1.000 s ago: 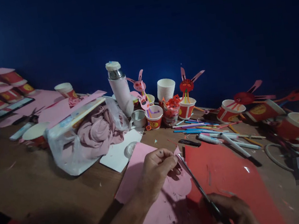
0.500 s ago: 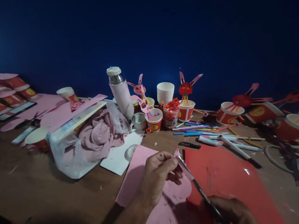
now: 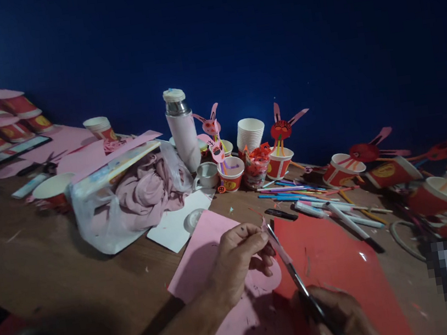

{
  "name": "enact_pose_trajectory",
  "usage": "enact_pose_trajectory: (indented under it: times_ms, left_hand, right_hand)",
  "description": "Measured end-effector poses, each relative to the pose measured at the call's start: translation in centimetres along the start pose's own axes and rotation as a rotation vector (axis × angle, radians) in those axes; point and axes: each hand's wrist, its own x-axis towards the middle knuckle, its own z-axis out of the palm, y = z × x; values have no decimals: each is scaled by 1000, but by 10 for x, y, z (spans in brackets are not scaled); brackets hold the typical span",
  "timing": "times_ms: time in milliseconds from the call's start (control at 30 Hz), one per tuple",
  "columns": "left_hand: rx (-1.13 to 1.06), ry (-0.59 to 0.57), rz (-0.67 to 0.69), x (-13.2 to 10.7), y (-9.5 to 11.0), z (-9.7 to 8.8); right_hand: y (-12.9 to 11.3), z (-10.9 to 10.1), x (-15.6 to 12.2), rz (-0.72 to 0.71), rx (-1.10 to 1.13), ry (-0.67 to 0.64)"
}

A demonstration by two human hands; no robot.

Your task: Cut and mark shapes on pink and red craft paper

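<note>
My left hand (image 3: 244, 256) pinches a small piece of pink paper (image 3: 277, 250) between thumb and fingers. From the lower right, my right hand (image 3: 338, 315) grips a pair of scissors (image 3: 300, 284), whose blades lie along that paper piece close to my left fingertips. Under my left hand is a pink paper sheet (image 3: 194, 257) with a rounded pink shape (image 3: 270, 276) on it. A red sheet (image 3: 332, 263) lies below the scissors and my right hand.
Behind my hands are pens (image 3: 350, 227), thin coloured sticks (image 3: 294, 193), a thermos (image 3: 183, 134) and a cup of red scraps (image 3: 257, 165). Paper cups with rabbit figures (image 3: 283, 162) stand along the back. On the left are a plastic bag with cloth (image 3: 139, 193) and stacked red cups (image 3: 4, 118).
The view has tilted and shifted slightly. The scissor blades have opened a little along the pink paper piece, while my left hand keeps its pinch.
</note>
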Motion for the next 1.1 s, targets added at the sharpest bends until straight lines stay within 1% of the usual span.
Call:
enact_pose_trajectory:
  times_ms: [133, 333, 567, 700, 767, 900, 1000, 1100]
  left_hand:
    - [-36, -9, -3, -1, -2, 3]
    - [-7, -6, -12, -3, 0, 6]
    - [66, 10, -25, -4, 2, 9]
    - [96, -2, -26, -4, 2, 10]
    - [100, -5, -28, -3, 2, 9]
    - [101, -14, -26, -2, 1, 9]
    - [99, -8, -36, -2, 1, 8]
    - [98, -9, -40, -3, 2, 8]
  right_hand:
    - [8, -2, 0, -35, -40, -5]
    - [6, -2, 0, 14, 17, -52]
    - [-4, -2, -1, 10, 79, -29]
    - [-8, 1, -3, 49, 148, 34]
    - [-8, 2, -4, 49, 159, 44]
    - [-4, 0, -4, 48, 129, 2]
    - [-2, -2, -4, 58, 149, -29]
    - [-2, -2, -5, 73, 159, -32]
